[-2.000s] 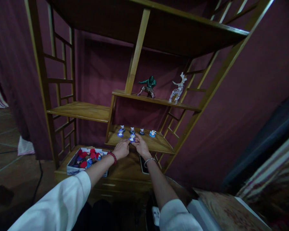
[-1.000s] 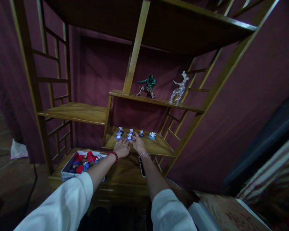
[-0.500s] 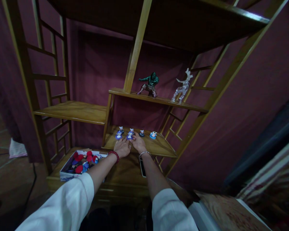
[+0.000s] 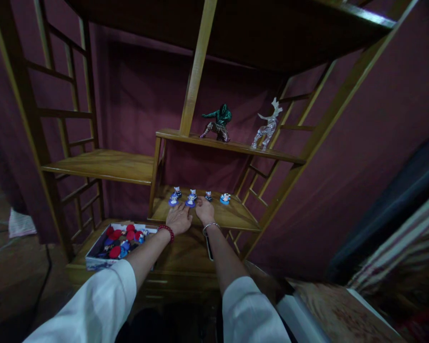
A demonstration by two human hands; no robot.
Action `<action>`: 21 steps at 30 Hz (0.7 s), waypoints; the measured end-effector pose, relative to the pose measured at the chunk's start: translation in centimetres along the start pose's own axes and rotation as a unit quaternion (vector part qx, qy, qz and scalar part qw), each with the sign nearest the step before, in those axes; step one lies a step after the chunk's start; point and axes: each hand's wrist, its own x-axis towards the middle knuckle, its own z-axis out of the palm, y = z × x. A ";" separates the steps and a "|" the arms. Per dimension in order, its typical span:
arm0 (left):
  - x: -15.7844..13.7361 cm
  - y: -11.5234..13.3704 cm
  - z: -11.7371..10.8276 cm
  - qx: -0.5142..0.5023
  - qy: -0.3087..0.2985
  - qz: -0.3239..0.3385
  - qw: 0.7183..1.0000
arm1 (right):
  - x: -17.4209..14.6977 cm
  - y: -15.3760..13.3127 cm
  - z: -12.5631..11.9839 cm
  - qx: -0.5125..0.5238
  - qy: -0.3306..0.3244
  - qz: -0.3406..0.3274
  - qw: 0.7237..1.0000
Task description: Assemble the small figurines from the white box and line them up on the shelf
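Several small figurines stand on the low wooden shelf (image 4: 232, 216). My left hand (image 4: 179, 219) is open, palm down at the shelf's front edge. Its fingers stretch toward two purple-based figurines, a left one (image 4: 173, 200) and a right one (image 4: 190, 200). Close by on the other side of the right one is my right hand (image 4: 205, 211), its fingers loosely bent and apart; whether they touch it I cannot tell. Behind stand dark-based figurines, one at left (image 4: 178, 191), one in the middle (image 4: 193, 192) and one at right (image 4: 209, 195). A blue-based figurine (image 4: 225, 198) is farther right.
A box (image 4: 93, 263) of red-based and blue figurines sits at lower left. A phone (image 4: 209, 248) lies partly under my right forearm. Above, the upper shelf (image 4: 241, 148) bears a green crouching figure (image 4: 219, 122) and a clear deer (image 4: 267, 126). Wooden posts (image 4: 196, 71) frame the shelves.
The view has shifted slightly, moving everything a little to the left. My right hand sits slightly farther from the right purple-based figurine. The figurines keep their places.
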 end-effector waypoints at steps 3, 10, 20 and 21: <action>-0.2 0.0 0.0 0.015 0.010 0.006 1.000 | 0.2 -0.2 -0.1 -0.016 0.004 0.012 1.000; -0.1 -0.1 0.3 0.043 -0.006 0.016 0.999 | 0.5 -0.3 -0.4 -0.042 -0.027 -0.002 0.999; -0.2 0.4 -0.2 0.052 -0.039 0.008 0.998 | 0.9 -0.1 -0.3 -0.053 -0.050 -0.014 0.997; -0.2 0.4 -0.3 0.052 -0.040 0.009 0.998 | 1.0 -0.1 -0.3 -0.055 -0.053 -0.019 0.997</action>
